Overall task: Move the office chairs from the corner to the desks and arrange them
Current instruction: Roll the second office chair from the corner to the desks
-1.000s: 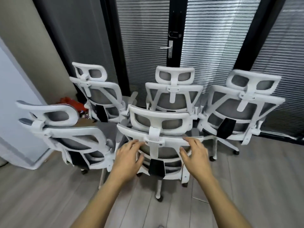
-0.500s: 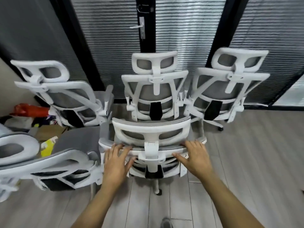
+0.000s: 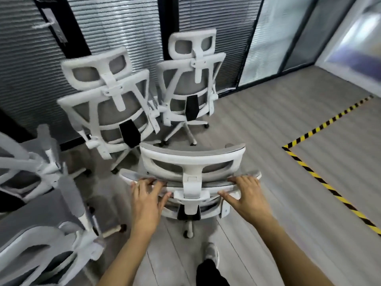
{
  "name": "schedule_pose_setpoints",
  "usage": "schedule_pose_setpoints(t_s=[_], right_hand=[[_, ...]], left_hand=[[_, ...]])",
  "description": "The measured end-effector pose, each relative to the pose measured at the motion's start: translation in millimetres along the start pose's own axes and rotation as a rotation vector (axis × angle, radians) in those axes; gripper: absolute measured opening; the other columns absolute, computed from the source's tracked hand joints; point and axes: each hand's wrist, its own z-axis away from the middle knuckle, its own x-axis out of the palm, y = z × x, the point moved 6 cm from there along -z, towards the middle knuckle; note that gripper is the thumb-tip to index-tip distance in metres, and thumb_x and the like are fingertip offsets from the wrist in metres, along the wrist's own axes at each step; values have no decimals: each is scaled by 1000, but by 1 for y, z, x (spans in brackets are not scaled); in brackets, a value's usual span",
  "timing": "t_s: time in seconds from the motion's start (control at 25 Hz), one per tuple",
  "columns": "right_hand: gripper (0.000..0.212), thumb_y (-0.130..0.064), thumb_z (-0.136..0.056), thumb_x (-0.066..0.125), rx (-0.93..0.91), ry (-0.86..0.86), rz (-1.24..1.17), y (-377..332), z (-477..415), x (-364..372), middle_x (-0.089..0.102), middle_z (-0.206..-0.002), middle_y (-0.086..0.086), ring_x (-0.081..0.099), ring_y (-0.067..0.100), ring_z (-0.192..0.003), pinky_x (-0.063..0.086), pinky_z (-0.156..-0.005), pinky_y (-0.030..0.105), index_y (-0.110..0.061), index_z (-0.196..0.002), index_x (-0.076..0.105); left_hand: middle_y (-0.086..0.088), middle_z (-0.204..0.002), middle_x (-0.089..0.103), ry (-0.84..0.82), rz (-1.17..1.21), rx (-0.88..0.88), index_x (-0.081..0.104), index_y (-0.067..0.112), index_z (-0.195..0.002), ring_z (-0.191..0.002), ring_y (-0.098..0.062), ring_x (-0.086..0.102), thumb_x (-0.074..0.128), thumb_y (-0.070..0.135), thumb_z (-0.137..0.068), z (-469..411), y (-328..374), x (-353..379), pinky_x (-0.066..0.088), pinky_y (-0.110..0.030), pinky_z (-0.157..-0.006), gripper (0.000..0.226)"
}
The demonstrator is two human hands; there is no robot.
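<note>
Floor: grey wood-look planks (image 3: 257,141) run across the room, with yellow-and-black hazard tape (image 3: 329,188) laid in an angle on the right side.
Shoe: a grey shoe (image 3: 212,254) and a dark trouser leg stand on the planks at the bottom edge, just behind the front chair's base.
Left hand: the left hand (image 3: 147,200) grips the top rail of the front chair's backrest, left of the headrest post, fingers curled over the edge and thumb spread toward the post.
Right hand: the right hand (image 3: 247,197) grips the same rail right of the post, fingers hooked over the top, thumb pointing inward.
Front chair: the front chair (image 3: 191,159), white frame with grey mesh, stands with its back to the person, apart from the others and close to the tape.
Side chairs: two blurred white chairs (image 3: 41,244) crowd the lower left, close beside the left forearm.
Middle chair: the middle chair (image 3: 107,104) stands just beyond the front chair, tilted in the wide view, back toward the camera.
Far chair: the far chair (image 3: 191,79) stands beside it on the right, near the wall.
Wall: glass panels with closed slatted blinds (image 3: 123,27) and dark frames stand behind the chairs.
</note>
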Motion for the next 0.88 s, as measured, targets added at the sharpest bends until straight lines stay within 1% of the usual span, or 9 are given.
schedule_pose_setpoints(t_s=[0.16, 0.32, 0.4, 0.48, 0.52, 0.64, 0.72, 0.8, 0.88], right_hand=[[50, -70, -86, 58, 170, 113, 32, 66, 67, -49, 61, -101, -10, 52, 14, -104, 44, -101, 41, -26, -109, 63], [46, -63, -87, 62, 317, 230, 33, 147, 128, -99, 58, -104, -11, 51, 14, -108, 43, -105, 46, -23, -109, 62], [47, -62, -88, 60, 389, 314, 63, 194, 162, -127, 55, -104, -9, 51, 16, -109, 38, -110, 42, -20, -110, 62], [48, -63, -89, 59, 465, 389, 89, 241, 192, -155, 52, -105, -7, 51, 19, -110, 30, -117, 38, -19, -109, 62], [48, -62, -89, 59, 498, 421, 89, 266, 207, -167, 50, -105, -7, 50, 19, -111, 27, -119, 39, -18, -109, 62], [50, -63, -89, 59, 615, 467, 80, 351, 251, -210, 50, -108, -6, 51, 20, -116, 24, -122, 44, -19, -112, 63], [50, -63, -89, 59, 669, 488, 68, 406, 277, -237, 52, -108, -5, 53, 21, -117, 21, -123, 43, -20, -113, 63], [49, -64, -89, 59, 713, 527, 90, 467, 300, -273, 53, -108, -6, 53, 20, -116, 18, -124, 40, -20, -112, 64], [50, -65, -88, 59, 774, 553, 62, 523, 321, -304, 53, -108, -8, 52, 19, -119, 15, -125, 37, -21, -113, 64]], left_hand=[[-9, -111, 49, -86, 99, 174, 67, 21, -104, -112, -31, 42, 71, 36, -83, -3, 83, 45, 44, -59, -98, 26], [-10, -115, 49, -208, 140, 312, 63, 26, -108, -116, -37, 43, 67, 42, -85, -4, 184, 102, 45, -55, -98, 28], [-10, -113, 49, -229, 175, 422, 63, 24, -108, -113, -35, 44, 73, 37, -83, 1, 249, 132, 45, -56, -97, 30], [-8, -115, 48, -265, 235, 472, 65, 24, -110, -114, -33, 45, 76, 34, -82, 4, 315, 159, 46, -53, -97, 31], [-8, -115, 48, -291, 268, 497, 65, 24, -111, -114, -32, 45, 76, 33, -83, 7, 346, 174, 47, -51, -96, 31], [-4, -112, 48, -374, 339, 605, 66, 28, -110, -110, -27, 44, 67, 47, -85, 15, 452, 219, 45, -41, -96, 32], [0, -111, 48, -414, 379, 656, 66, 32, -110, -109, -24, 45, 61, 57, -84, 21, 520, 248, 44, -37, -96, 36], [3, -110, 48, -450, 421, 686, 66, 33, -110, -109, -23, 46, 63, 55, -85, 28, 599, 282, 45, -37, -96, 33], [3, -109, 48, -479, 464, 693, 68, 32, -111, -109, -23, 46, 72, 45, -85, 35, 669, 314, 46, -39, -97, 30]])
